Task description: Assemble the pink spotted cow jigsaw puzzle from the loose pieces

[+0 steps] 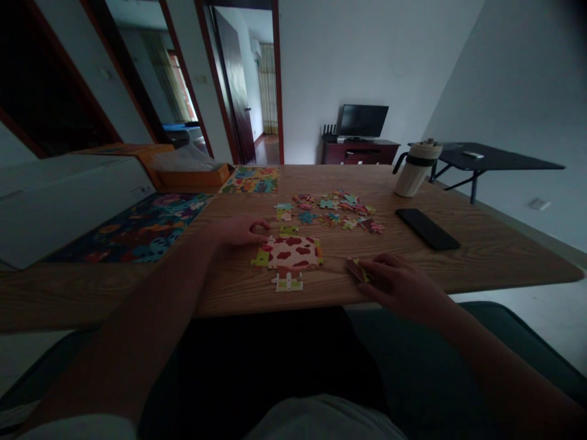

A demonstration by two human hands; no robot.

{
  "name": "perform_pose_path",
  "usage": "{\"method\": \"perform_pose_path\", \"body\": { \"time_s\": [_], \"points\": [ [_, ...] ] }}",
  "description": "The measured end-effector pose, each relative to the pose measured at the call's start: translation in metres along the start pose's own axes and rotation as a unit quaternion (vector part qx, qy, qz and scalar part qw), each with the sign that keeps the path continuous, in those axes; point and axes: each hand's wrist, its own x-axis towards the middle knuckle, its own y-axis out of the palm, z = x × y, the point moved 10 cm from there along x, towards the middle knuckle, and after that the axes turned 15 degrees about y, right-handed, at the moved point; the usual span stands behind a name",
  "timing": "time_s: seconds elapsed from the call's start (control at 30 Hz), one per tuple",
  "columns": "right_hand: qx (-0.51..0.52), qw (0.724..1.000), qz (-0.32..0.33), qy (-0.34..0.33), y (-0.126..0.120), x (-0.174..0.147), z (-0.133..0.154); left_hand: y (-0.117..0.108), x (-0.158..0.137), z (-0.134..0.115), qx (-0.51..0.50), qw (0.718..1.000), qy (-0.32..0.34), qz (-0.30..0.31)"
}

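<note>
A partly joined jigsaw puzzle [296, 252] lies flat on the wooden table, its middle cream with dark red blotches and its borders green. My left hand [242, 231] rests at its upper left corner, thumb and forefinger curved with a gap between the tips; nothing shows in them. To the right of the puzzle, my right hand [397, 282] pinches a puzzle piece [360, 270], brown and green, tilted close to the tabletop. A yellow-green piece [288, 230] and a few joined pieces [283, 211] sit just above the puzzle. White-and-green pieces [288, 282] lie below it.
Loose pieces [342, 211] are heaped beyond the puzzle. A black phone [426, 228] and a cream jug [415, 171] stand to the right. Finished-looking picture sheets [254, 179], a dark blue picture [151, 227], a white box [68, 201] and an orange box [192, 178] occupy the left.
</note>
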Motion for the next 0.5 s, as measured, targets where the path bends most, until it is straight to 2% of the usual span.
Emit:
{"method": "perform_pose_path", "body": {
  "time_s": [0.2,0.33,0.5],
  "points": [
    [-0.06,0.995,0.063,0.04,0.004,0.031,-0.028,0.001,-0.001,0.0,0.0,1.0,-0.013,0.008],
    [-0.103,0.991,0.069,0.055,0.007,0.06,-0.043,0.001,-0.003,-0.003,-0.01,1.0,-0.01,0.014],
    [-0.165,0.983,0.076,0.025,0.019,0.103,-0.058,0.0,-0.003,-0.008,-0.028,1.0,0.008,0.008]
  ]
}}
